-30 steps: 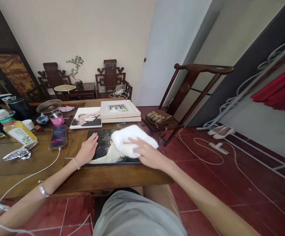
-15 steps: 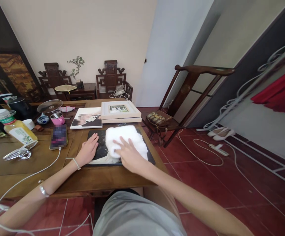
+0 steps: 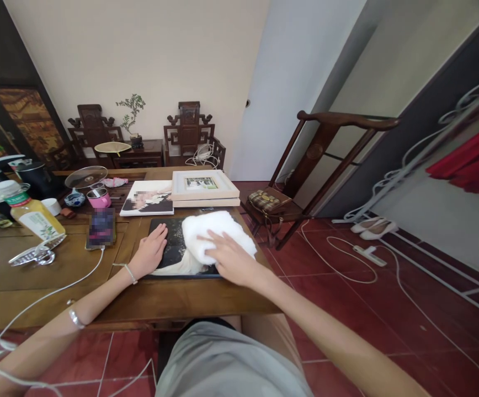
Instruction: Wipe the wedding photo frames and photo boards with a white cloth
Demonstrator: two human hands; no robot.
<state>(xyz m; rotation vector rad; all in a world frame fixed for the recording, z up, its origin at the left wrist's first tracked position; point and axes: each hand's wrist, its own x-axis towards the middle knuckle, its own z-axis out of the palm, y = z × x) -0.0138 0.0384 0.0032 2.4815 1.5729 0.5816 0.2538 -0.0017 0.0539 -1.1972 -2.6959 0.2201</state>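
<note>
A dark picture panel (image 3: 174, 246) lies flat at the near right corner of the wooden table (image 3: 99, 292). My left hand (image 3: 152, 251) rests flat on its left edge, fingers stretched out. My right hand (image 3: 227, 260) presses down on a white folded towel (image 3: 217, 234) that covers the panel's right part, fingers spread over the cloth.
Behind the panel lie a white picture frame (image 3: 203, 186) on a stack and an unframed photo print (image 3: 148, 198). A phone (image 3: 101, 227) with a white cable, a pink mug (image 3: 98, 197), a juice bottle (image 3: 32, 215) and a small fan (image 3: 84, 177) stand to the left. A wooden chair (image 3: 305, 165) stands right of the table.
My right hand slid the towel left over the panel, then back toward the right. My left hand stayed in place on the panel's edge.
</note>
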